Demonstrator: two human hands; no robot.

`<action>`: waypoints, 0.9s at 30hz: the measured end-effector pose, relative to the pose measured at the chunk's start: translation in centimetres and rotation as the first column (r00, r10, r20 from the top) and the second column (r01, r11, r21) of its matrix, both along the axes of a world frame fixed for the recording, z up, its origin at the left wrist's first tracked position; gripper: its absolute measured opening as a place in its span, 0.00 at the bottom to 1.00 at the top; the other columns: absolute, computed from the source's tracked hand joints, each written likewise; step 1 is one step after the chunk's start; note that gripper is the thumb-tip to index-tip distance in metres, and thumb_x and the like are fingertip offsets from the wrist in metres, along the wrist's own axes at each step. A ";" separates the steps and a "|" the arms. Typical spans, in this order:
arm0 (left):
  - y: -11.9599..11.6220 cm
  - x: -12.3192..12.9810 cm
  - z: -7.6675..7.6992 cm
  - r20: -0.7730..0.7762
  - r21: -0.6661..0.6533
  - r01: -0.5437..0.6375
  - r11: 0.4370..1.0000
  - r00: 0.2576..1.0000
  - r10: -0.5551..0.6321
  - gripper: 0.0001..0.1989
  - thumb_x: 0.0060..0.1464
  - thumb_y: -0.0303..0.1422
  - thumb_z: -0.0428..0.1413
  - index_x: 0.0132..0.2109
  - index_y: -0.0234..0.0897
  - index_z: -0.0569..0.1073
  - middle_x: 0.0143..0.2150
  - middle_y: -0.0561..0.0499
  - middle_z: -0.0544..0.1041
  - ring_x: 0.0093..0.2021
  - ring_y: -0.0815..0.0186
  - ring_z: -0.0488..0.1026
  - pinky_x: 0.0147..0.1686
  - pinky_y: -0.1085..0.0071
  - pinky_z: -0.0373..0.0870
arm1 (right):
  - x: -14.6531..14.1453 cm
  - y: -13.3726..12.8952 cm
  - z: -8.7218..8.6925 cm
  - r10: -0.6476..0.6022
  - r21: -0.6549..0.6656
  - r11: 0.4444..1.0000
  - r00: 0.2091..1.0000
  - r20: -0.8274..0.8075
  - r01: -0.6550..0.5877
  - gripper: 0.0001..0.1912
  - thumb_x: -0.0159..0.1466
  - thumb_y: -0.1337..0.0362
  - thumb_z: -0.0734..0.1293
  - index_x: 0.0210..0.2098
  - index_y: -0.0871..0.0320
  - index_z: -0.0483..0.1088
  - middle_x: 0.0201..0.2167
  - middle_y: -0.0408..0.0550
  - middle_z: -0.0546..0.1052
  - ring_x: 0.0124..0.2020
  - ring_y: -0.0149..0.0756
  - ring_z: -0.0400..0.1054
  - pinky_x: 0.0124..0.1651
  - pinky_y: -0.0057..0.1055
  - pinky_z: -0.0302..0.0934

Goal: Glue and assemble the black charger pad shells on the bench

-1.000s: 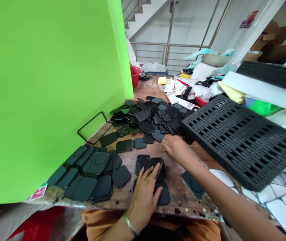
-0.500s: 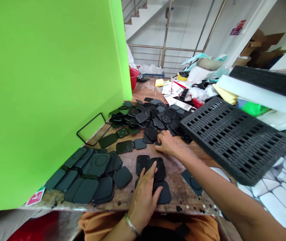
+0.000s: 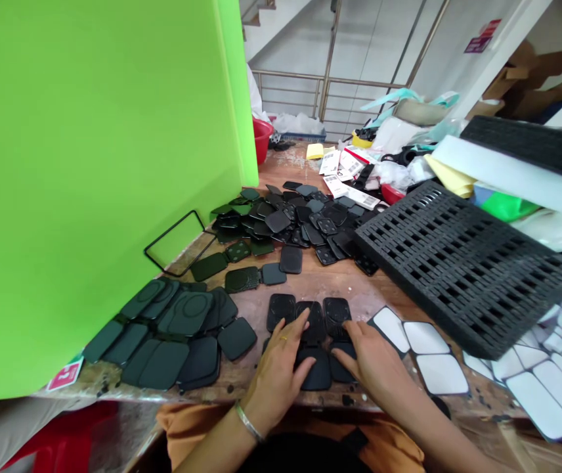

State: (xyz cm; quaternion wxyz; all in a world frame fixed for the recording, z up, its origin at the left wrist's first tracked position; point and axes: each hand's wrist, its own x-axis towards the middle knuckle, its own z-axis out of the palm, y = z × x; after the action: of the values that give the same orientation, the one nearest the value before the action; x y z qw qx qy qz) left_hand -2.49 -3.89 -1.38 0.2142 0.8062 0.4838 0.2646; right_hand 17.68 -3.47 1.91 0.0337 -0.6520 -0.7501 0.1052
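Three black hinged folding panels lie opened flat side by side near the table's front edge. My left hand [image 3: 281, 358] rests, fingers spread, over the left and middle folding panels [image 3: 309, 320]. On the right folding panel [image 3: 337, 314], my right hand [image 3: 372, 355] lies with fingers apart, its fingertips touching the panel. Both palms cover parts of the lower halves. White rounded stickers [image 3: 426, 337] on dark backing lie just right of my right hand. To the left, a group of dark folding panels [image 3: 155, 364] overlaps in rows.
A heap of black panels [image 3: 281, 220] spreads across the middle of the wooden table [image 3: 360, 289]. A black slotted foam block [image 3: 468, 263] stands to the right. On the left rise a bright green partition [image 3: 98, 164] and a thin black frame [image 3: 180, 243].
My right hand has come back from the heap toward me, and a third folding panel now lies open beneath it. My left hand stays in nearly the same place.
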 end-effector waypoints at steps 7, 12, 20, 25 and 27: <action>0.0 -0.6 0.3 0.022 -0.092 0.001 0.996 1.000 0.001 0.35 0.59 0.27 0.53 0.68 0.47 0.46 0.67 0.47 0.60 0.66 0.61 0.56 0.63 0.56 0.57 | 0.2 -0.4 0.7 0.014 -0.055 0.998 0.999 -0.041 -0.016 0.10 0.59 0.65 0.66 0.41 0.59 0.69 0.40 0.57 0.75 0.41 0.48 0.70 0.40 0.36 0.63; -0.2 -1.2 0.6 0.011 -0.103 0.022 0.994 1.000 -0.021 0.33 0.60 0.28 0.52 0.68 0.47 0.47 0.67 0.48 0.59 0.66 0.62 0.57 0.63 0.59 0.58 | 3.4 -0.3 0.3 -0.022 -0.042 0.999 0.995 -0.100 0.018 0.12 0.62 0.63 0.63 0.44 0.59 0.71 0.41 0.57 0.75 0.43 0.46 0.70 0.43 0.37 0.63; 0.0 0.1 1.3 0.011 -0.047 0.009 0.999 1.000 -0.008 0.30 0.61 0.31 0.52 0.66 0.44 0.51 0.66 0.46 0.61 0.65 0.60 0.58 0.63 0.57 0.58 | 10.1 -0.4 0.1 0.024 -0.030 0.999 0.990 0.138 -0.020 0.35 0.52 0.62 0.72 0.58 0.61 0.64 0.58 0.57 0.69 0.57 0.55 0.60 0.54 0.46 0.58; 0.1 2.5 1.7 0.007 -0.049 0.138 0.989 0.990 -0.137 0.35 0.58 0.28 0.54 0.68 0.47 0.47 0.67 0.49 0.59 0.67 0.62 0.55 0.65 0.55 0.54 | 10.1 0.0 0.3 -0.063 0.010 0.998 0.950 0.305 0.063 0.23 0.58 0.56 0.69 0.48 0.63 0.72 0.54 0.59 0.72 0.56 0.59 0.61 0.49 0.50 0.59; 0.3 2.9 1.8 0.011 -0.049 0.144 0.988 0.990 -0.143 0.36 0.58 0.28 0.54 0.68 0.47 0.46 0.67 0.50 0.59 0.67 0.62 0.54 0.66 0.56 0.53 | 9.9 0.8 1.0 -0.074 0.007 0.997 0.942 0.327 0.076 0.17 0.58 0.59 0.69 0.43 0.64 0.73 0.47 0.60 0.76 0.51 0.58 0.65 0.47 0.47 0.61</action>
State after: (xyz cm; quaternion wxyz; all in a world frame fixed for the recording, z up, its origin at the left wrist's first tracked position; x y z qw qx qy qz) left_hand 0.40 -3.64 0.43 0.2545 0.8324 0.4301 0.2393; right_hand 27.55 -2.71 2.94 -0.0891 -0.6886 -0.7196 -0.0036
